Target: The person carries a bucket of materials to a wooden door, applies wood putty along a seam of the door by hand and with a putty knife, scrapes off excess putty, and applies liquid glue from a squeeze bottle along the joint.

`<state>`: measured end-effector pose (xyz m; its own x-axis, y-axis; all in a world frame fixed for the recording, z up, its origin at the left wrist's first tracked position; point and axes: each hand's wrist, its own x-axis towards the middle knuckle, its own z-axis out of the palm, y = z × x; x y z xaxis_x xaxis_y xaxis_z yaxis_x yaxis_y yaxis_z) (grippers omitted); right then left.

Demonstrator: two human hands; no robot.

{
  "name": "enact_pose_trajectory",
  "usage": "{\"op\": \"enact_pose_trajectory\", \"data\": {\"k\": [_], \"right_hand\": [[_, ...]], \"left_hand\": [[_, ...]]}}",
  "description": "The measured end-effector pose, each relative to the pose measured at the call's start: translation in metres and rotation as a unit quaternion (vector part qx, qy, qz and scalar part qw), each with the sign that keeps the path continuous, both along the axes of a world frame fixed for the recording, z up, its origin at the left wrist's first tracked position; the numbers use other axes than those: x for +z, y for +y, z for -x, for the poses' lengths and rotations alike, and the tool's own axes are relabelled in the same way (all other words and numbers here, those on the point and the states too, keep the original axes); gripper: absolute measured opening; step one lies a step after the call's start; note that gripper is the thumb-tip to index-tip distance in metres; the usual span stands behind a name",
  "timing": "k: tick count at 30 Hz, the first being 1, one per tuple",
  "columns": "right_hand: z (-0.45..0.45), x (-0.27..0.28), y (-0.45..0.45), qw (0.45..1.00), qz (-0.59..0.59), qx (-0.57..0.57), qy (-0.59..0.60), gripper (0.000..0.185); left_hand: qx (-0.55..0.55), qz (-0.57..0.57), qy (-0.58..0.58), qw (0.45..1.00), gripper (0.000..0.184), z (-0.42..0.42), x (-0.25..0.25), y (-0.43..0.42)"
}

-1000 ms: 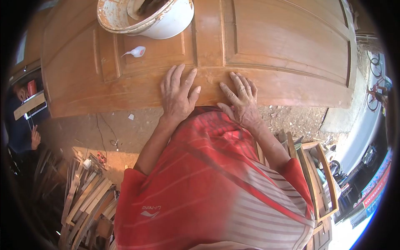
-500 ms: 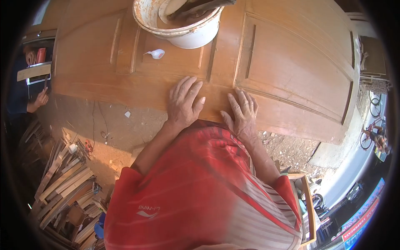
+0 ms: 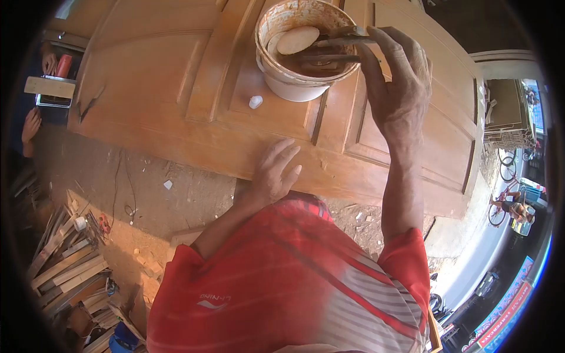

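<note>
My right hand (image 3: 403, 82) is raised over the right rim of a white, brown-stained bucket (image 3: 297, 91). Its thumb and index finger close around the end of a dark tool handle (image 3: 344, 41) that sticks out over the rim. A second dark handle (image 3: 329, 59) lies just below, near my thumb. The working ends of both are hidden in the bucket. Inside it, a pale, round-ended piece (image 3: 298, 40) also shows. My left hand (image 3: 273, 173) rests open at the near edge of a brown wooden panelled door (image 3: 235, 132), holding nothing.
A small white piece (image 3: 255, 102) lies on the door, left of the bucket. A thin dark object (image 3: 90, 106) lies at its left end. Beyond, another person's hand (image 3: 31, 125) hangs near a board (image 3: 50, 86). Wood offcuts (image 3: 70, 259) pile up at lower left.
My right hand has left the door edge and risen to the tool handle at the bucket. My left hand stays at the edge. The other person's lower hand has drawn back, and the view has shifted.
</note>
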<state>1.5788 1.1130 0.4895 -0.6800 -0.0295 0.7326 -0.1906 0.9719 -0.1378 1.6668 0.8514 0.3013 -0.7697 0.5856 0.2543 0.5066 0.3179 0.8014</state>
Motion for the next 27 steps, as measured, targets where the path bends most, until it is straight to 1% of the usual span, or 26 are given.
{"op": "enact_pose_trajectory", "data": {"k": [2, 3, 5, 6, 7, 9, 10, 11, 13, 14, 16, 17, 18, 19, 20, 21, 22, 23, 24, 26, 27], "right_hand": [[0.024, 0.022, 0.001, 0.998, -0.034, -0.022, -0.056, 0.026], [0.035, 0.025, 0.003, 0.997, -0.043, -0.027, -0.058, 0.026], [0.058, 0.029, 0.006, 0.97, -0.055, -0.034, -0.234, 0.027], [0.068, 0.026, 0.007, 0.945, -0.079, -0.068, -0.311, 0.025], [0.079, 0.018, 0.014, 0.943, -0.083, -0.072, -0.314, 0.025], [0.092, 0.0, 0.033, 0.908, -0.187, -0.03, -0.374, 0.018], [0.092, 0.003, 0.037, 0.906, -0.188, -0.024, -0.379, 0.018], [0.094, 0.011, 0.037, 0.907, -0.206, 0.034, -0.366, 0.017], [0.095, 0.028, 0.027, 0.921, -0.153, 0.035, -0.356, 0.015], [0.09, 0.042, 0.017, 0.929, -0.085, -0.023, -0.359, 0.016], [0.07, 0.073, 0.018, 0.946, -0.122, -0.022, -0.299, 0.019], [0.053, 0.091, 0.016, 0.952, -0.11, -0.024, -0.284, 0.026], [0.031, 0.102, 0.007, 0.952, -0.058, -0.141, -0.267, 0.029], [0.01, 0.114, -0.002, 0.935, 0.0, -0.252, -0.249, 0.032], [-0.02, 0.114, 0.008, 0.958, 0.054, -0.218, -0.18, 0.036], [-0.047, 0.106, 0.002, 0.952, 0.118, -0.258, -0.113, 0.037], [-0.083, 0.091, 0.03, 0.951, 0.237, -0.158, -0.116, 0.032], [-0.118, 0.076, 0.058, 0.925, 0.357, -0.065, -0.116, 0.028], [-0.148, 0.056, 0.064, 0.876, 0.471, -0.028, -0.099, 0.025], [-0.188, -0.001, 0.046, 0.77, 0.633, -0.069, -0.035, 0.02], [-0.207, -0.029, 0.039, 0.728, 0.678, -0.101, -0.021, 0.018]], "left_hand": [[-0.001, -0.059, -0.06, 0.996, 0.044, 0.005, 0.003, -0.016], [-0.006, -0.068, -0.063, 0.996, 0.044, 0.008, 0.002, -0.024], [0.012, -0.067, -0.047, 0.997, 0.04, 0.017, 0.0, -0.045], [0.008, -0.073, -0.049, 0.996, 0.04, 0.023, -0.001, -0.054], [0.018, -0.078, -0.045, 0.996, 0.039, 0.028, -0.001, -0.064], [0.034, -0.082, -0.048, 0.995, 0.038, 0.033, -0.005, -0.085], [0.042, -0.069, -0.04, 0.996, 0.036, 0.037, -0.008, -0.094], [0.05, -0.056, -0.032, 0.997, 0.035, 0.042, -0.011, -0.102], [0.051, -0.055, -0.029, 0.997, 0.034, 0.048, -0.02, -0.116], [0.047, -0.058, -0.02, 0.997, 0.033, 0.051, -0.024, -0.12], [0.047, -0.06, -0.025, 0.997, 0.032, 0.053, -0.02, -0.122], [0.046, -0.064, -0.024, 0.997, 0.031, 0.053, -0.018, -0.121], [0.047, -0.062, -0.029, 0.997, 0.031, 0.053, -0.018, -0.12], [0.05, -0.062, -0.028, 0.996, 0.031, 0.053, -0.018, -0.12], [0.054, -0.061, -0.028, 0.996, 0.03, 0.053, -0.018, -0.12], [0.053, -0.058, -0.034, 0.996, 0.03, 0.052, -0.019, -0.121], [0.056, -0.058, -0.033, 0.996, 0.03, 0.052, -0.021, -0.122], [0.054, -0.059, -0.031, 0.996, 0.03, 0.051, -0.023, -0.119], [0.055, -0.053, -0.026, 0.997, 0.03, 0.052, -0.025, -0.119], [0.051, -0.051, -0.028, 0.997, 0.03, 0.051, -0.026, -0.119], [0.055, -0.046, -0.027, 0.997, 0.03, 0.05, -0.026, -0.116]]}}
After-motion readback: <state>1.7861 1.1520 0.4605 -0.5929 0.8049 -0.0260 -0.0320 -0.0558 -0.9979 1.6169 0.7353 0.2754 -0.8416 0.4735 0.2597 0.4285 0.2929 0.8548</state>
